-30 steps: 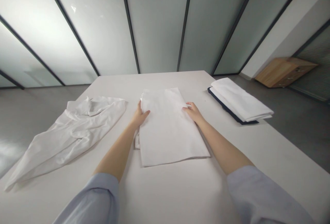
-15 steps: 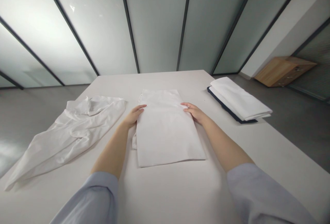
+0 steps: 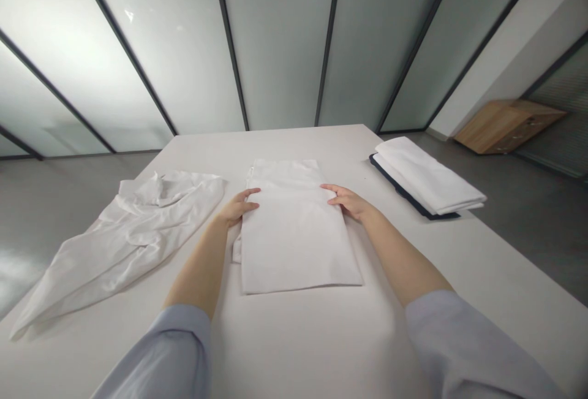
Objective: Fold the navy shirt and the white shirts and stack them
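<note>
A folded white cloth garment (image 3: 294,239) lies flat in the middle of the white table, with a small fold of fabric sticking out at its left side. My left hand (image 3: 239,208) rests at its left edge, fingers lying on the cloth. My right hand (image 3: 349,201) lies at its right edge, fingers spread over the top layer. Neither hand appears to pinch the fabric. To the left lies a crumpled white shirt (image 3: 124,239). At the right, a neatly folded white garment (image 3: 427,177) sits on a dark navy folded piece (image 3: 404,193).
The white table (image 3: 294,344) ends at a far edge and a right edge, with a grey floor beyond. Frosted glass panels in dark frames stand behind it. A low wooden cabinet (image 3: 508,127) sits on the floor at the far right.
The folded cloth has narrowed, its right edge now further left. My hands have flattened onto it and sit slightly lower on it, and the left one has moved slightly left.
</note>
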`<state>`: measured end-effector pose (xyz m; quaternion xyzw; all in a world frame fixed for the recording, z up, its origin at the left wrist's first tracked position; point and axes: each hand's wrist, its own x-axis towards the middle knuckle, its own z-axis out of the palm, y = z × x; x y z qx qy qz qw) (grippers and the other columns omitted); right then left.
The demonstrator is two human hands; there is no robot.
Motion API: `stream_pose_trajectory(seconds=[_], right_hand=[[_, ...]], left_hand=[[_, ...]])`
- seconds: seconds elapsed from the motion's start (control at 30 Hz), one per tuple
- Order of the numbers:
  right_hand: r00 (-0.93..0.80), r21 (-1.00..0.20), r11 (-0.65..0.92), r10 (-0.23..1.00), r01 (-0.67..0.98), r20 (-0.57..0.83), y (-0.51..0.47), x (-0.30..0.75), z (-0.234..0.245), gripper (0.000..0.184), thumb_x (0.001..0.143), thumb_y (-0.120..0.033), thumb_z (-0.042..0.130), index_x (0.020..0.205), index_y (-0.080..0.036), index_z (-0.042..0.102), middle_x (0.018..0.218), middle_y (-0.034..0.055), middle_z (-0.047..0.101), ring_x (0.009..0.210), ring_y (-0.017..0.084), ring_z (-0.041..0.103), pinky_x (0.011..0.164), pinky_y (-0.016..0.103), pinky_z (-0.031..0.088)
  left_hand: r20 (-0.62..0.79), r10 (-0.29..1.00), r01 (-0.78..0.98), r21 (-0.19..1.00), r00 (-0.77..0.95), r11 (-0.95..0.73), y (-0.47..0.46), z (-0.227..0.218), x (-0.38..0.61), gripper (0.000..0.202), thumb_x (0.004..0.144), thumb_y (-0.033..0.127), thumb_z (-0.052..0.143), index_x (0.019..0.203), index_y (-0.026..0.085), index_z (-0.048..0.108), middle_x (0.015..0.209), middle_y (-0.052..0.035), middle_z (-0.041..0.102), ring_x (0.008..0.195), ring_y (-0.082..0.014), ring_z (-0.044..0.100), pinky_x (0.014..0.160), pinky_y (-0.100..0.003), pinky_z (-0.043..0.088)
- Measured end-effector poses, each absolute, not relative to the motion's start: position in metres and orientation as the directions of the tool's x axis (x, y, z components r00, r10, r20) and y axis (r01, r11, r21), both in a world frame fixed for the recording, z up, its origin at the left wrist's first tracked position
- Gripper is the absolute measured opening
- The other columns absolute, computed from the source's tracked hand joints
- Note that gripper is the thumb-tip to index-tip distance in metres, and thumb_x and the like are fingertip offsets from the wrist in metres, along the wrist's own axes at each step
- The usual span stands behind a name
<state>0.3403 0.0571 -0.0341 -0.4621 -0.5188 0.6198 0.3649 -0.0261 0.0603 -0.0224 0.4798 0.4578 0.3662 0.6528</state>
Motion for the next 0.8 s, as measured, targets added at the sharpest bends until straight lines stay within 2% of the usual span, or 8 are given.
stream_pose_trajectory(seconds=[0.1, 0.17, 0.27, 0.37, 0.5, 0.63, 0.7, 0.8], right_hand=[[-0.298, -0.976, -0.189, 0.93, 0.11, -0.214, 0.056, 0.341, -0.031, 0.074, 0.061, -0.015, 0.064, 0.134, -0.025, 0.054, 0.112, 0.0021, 0.07, 0.09, 0.021, 0.066, 0.086, 0.033, 0.052], [-0.273, -0.968, -0.146, 0.941, 0.206, -0.2, 0.058, 0.341, -0.028, 0.073, 0.061, -0.015, 0.064, 0.133, -0.022, 0.055, 0.111, 0.004, 0.07, 0.09, 0.021, 0.066, 0.086, 0.033, 0.051], [-0.231, -0.921, -0.037, 0.963, 0.388, -0.136, 0.06, 0.34, -0.022, 0.063, 0.061, -0.012, 0.064, 0.124, -0.018, 0.062, 0.108, 0.0056, 0.071, 0.089, 0.021, 0.065, 0.084, 0.03, 0.05], [-0.215, -0.821, 0.076, 0.975, 0.566, -0.058, 0.058, 0.34, -0.01, 0.047, 0.065, -0.013, 0.065, 0.112, -0.018, 0.067, 0.096, 0.0039, 0.072, 0.081, 0.018, 0.064, 0.077, 0.026, 0.049], [-0.236, -0.636, 0.2, 0.971, 0.745, 0.03, 0.055, 0.344, 0.016, 0.022, 0.074, -0.022, 0.063, 0.095, -0.019, 0.069, 0.077, 0.0007, 0.069, 0.068, 0.016, 0.06, 0.064, 0.024, 0.046], [-0.285, -0.42, 0.331, 0.943, 0.845, 0.172, 0.075, 0.347, 0.056, 0.012, 0.077, -0.027, 0.064, 0.087, -0.019, 0.067, 0.082, 0.0026, 0.066, 0.074, 0.018, 0.059, 0.07, 0.028, 0.046], [-0.281, -0.3, 0.374, 0.908, 0.877, 0.311, 0.094, 0.347, 0.08, 0.015, 0.078, -0.028, 0.064, 0.089, -0.019, 0.067, 0.09, 0.0056, 0.063, 0.084, 0.021, 0.06, 0.078, 0.032, 0.047], [-0.224, -0.18, 0.371, 0.812, 0.911, 0.539, 0.12, 0.347, 0.113, 0.02, 0.082, -0.03, 0.06, 0.096, -0.018, 0.065, 0.103, 0.0104, 0.059, 0.098, 0.026, 0.056, 0.086, 0.04, 0.046]], left_hand=[[-0.244, 0.913, 0.046, 0.969, 0.327, 0.242, 0.06, -0.021, -0.028, 0.084, 0.058, 0.022, 0.08, 0.136, 0.02, 0.047, 0.101, -0.0068, 0.07, 0.084, -0.0207, 0.068, 0.079, -0.036, 0.054], [-0.206, 0.931, 0.158, 0.974, 0.3, 0.164, 0.061, -0.021, -0.029, 0.08, 0.059, 0.026, 0.078, 0.134, 0.018, 0.051, 0.107, -0.0089, 0.068, 0.092, -0.0227, 0.067, 0.083, -0.037, 0.053], [-0.082, 0.966, 0.398, 0.917, 0.244, -0.023, 0.064, -0.018, -0.029, 0.065, 0.06, 0.03, 0.075, 0.122, 0.016, 0.062, 0.114, -0.0102, 0.067, 0.103, -0.0254, 0.063, 0.089, -0.038, 0.05], [0.006, 0.961, 0.575, 0.8, 0.275, -0.169, 0.065, -0.006, -0.031, 0.053, 0.064, 0.036, 0.071, 0.112, 0.015, 0.068, 0.108, -0.0086, 0.07, 0.098, -0.0259, 0.063, 0.087, -0.037, 0.05], [0.052, 0.922, 0.752, 0.562, 0.385, -0.345, 0.071, 0.029, -0.038, 0.037, 0.071, 0.04, 0.064, 0.102, 0.02, 0.072, 0.093, -0.004, 0.071, 0.088, -0.0233, 0.064, 0.082, -0.034, 0.05], [0.177, 0.845, 0.832, 0.16, 0.504, -0.531, 0.094, 0.081, -0.036, 0.027, 0.074, 0.039, 0.064, 0.093, 0.022, 0.073, 0.098, -0.0059, 0.068, 0.108, -0.0269, 0.057, 0.098, -0.04, 0.042], [0.248, 0.828, 0.852, 0.019, 0.504, -0.524, 0.108, 0.11, -0.028, 0.027, 0.077, 0.038, 0.062, 0.095, 0.02, 0.072, 0.113, -0.0086, 0.064, 0.12, -0.029, 0.05, 0.104, -0.045, 0.036], [0.38, 0.843, 0.92, -0.058, 0.38, -0.389, 0.121, 0.149, -0.013, 0.032, 0.084, 0.033, 0.055, 0.109, 0.017, 0.066, 0.124, -0.0114, 0.057, 0.122, -0.0302, 0.047, 0.105, -0.048, 0.032]])
